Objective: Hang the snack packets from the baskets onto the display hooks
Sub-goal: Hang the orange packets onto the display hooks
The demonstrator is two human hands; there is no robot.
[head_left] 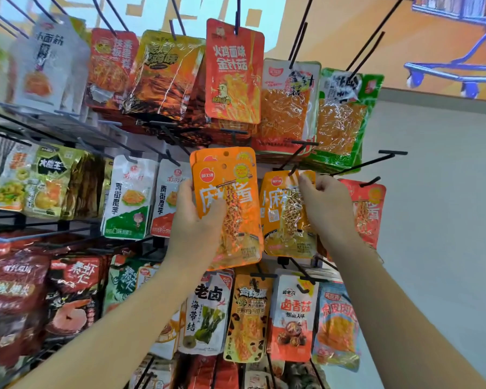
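Left hand (194,220) clamps stacked orange packets (236,192), thumb across | right hand (328,209) pinches top of hanging packet (284,220) by hook (293,171) | likely light, floppy, slick: grip near punched hole (226,154)

Orange packets (233,175) hide fingers of the left hand (191,226); far-left red packets (11,290) are blurred

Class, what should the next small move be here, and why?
Probably push the orange packet further onto the hook: the right hand pinches its top at the hook's tip, while the left hand grips a stack of packets waiting.
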